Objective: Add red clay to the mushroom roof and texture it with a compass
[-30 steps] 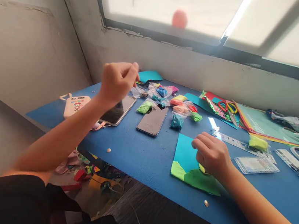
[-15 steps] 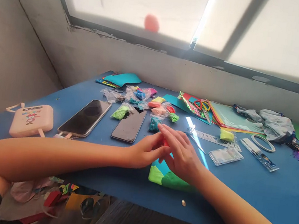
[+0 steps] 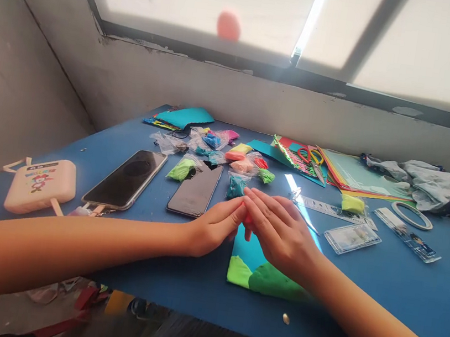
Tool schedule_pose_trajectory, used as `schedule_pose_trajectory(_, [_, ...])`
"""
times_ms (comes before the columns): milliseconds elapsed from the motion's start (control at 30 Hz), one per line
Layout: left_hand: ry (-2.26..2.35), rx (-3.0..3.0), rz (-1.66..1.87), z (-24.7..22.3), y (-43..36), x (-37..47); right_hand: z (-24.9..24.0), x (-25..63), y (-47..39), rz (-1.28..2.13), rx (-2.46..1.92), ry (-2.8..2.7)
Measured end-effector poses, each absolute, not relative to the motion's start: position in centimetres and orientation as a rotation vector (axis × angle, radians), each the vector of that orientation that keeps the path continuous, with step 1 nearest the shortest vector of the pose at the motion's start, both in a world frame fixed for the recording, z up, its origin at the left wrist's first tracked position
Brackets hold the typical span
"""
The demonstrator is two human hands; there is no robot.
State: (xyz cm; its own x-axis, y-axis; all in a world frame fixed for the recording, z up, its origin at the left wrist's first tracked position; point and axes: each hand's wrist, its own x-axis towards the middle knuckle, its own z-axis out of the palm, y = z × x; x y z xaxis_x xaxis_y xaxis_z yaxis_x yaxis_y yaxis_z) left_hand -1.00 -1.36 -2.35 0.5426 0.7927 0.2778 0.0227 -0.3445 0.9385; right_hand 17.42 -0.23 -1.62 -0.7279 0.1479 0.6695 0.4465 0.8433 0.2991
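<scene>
My left hand (image 3: 219, 224) and my right hand (image 3: 277, 229) meet at the fingertips and palms above the table's near side. Between them a small bit of red modelling clay (image 3: 248, 220) shows; most of it is hidden by the fingers. Below my right hand lies a light-blue sheet (image 3: 248, 248) with a lime-green clay patch (image 3: 239, 272) and a dark-green clay mound (image 3: 276, 281) pressed along its lower edge. Just beyond the fingertips sits a bag of teal clay (image 3: 237, 186).
Two phones (image 3: 125, 179) (image 3: 196, 189) and a pink power bank (image 3: 42, 185) lie at left. Bagged clay (image 3: 242, 165) is scattered behind. Scissors (image 3: 313, 161), coloured paper (image 3: 358, 173), a ruler (image 3: 328, 208), a tape ring (image 3: 412, 215) and a clear case (image 3: 352, 238) are at right.
The fingers of both hands have straightened and pressed closer together around the red modelling clay. The view has shifted slightly; the things on the table stay where they were.
</scene>
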Motion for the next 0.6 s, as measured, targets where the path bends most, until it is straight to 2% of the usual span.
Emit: schedule_pose_trajectory(600, [0.642,1.897,0.858,-2.51,-1.52,-1.16,-1.55,17.25,-0.17,-0.536,-0.372,-2.363])
